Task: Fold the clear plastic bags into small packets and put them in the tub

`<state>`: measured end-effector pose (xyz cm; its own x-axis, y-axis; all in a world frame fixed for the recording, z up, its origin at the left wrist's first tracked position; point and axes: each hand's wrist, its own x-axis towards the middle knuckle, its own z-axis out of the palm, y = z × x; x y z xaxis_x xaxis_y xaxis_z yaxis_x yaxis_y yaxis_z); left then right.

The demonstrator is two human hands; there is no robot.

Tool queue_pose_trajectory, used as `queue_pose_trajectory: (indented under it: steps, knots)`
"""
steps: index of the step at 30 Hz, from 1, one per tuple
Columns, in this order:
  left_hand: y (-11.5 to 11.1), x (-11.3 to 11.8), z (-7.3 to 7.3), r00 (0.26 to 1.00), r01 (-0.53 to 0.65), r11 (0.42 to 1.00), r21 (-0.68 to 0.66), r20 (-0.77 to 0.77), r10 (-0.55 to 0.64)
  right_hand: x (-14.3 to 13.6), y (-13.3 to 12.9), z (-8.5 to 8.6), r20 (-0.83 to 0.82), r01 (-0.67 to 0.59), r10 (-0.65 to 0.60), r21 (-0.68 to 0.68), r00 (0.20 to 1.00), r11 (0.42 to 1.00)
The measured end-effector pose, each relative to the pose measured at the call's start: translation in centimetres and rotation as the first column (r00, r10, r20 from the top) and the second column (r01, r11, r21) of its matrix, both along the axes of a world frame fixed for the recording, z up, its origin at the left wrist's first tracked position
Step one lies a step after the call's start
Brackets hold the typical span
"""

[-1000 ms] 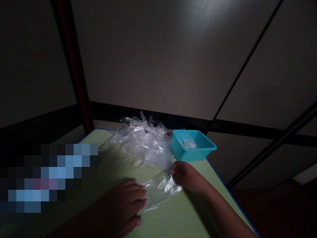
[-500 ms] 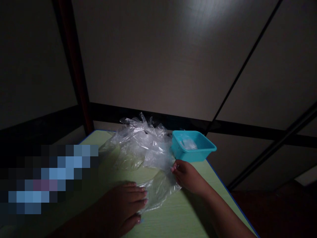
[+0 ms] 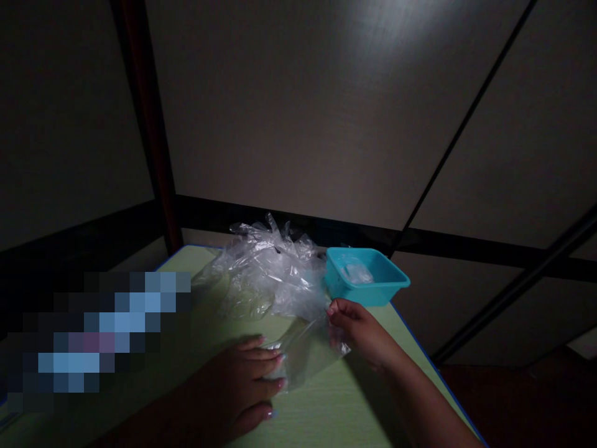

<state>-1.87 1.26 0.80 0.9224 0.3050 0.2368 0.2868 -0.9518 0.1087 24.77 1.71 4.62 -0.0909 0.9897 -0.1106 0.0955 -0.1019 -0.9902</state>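
**CAUTION: SLIP, TEAR AND SNAG HAZARDS**

Laid out on the pale green, wood-grained bench with blue edging: a thin, clear, flattened piece of plastic film. Pressed onto its 8 o'clock end, fingers spread: the left hand. Pinched narrow on its 1 o'clock corner: the fingers of the right hand.

Possible faults, all directions taken from the film:

1. Slippage at 8 o'clock. Probable cause: light fingertip pressure on a slick surface.
2. Stretching or tearing at 1 o'clock. Probable cause: opposing pull concentrated in one small pinch.
3. Snagging on the loose, crumpled heap of clear plastic at 11 o'clock. Probable cause: edges very near; contact impossible to confirm.
4. Knocking the turquoise, rectangular plastic tub at 1 o'clock, with a folded, clear plastic packet inside. Probable cause: right knuckles just beside the near wall.
5. Misjudged edges. Probable cause: transparency in dim light.
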Motion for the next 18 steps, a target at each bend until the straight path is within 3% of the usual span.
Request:
queue_pose_trajectory:
  steps: [10,18]
  knots:
    - [-0.3,0.5,0.0,1.0,-0.019,1.0,0.025,0.009,0.019,-0.1,-0.1,0.3,-0.202,0.051,-0.071,-0.106,0.977,0.993]
    - [-0.3,0.7,-0.4,0.998,-0.027,1.0,-0.015,0.053,0.028,-1.1,-0.7,0.3,-0.376,-0.027,-0.006,-0.083,0.927,0.996]
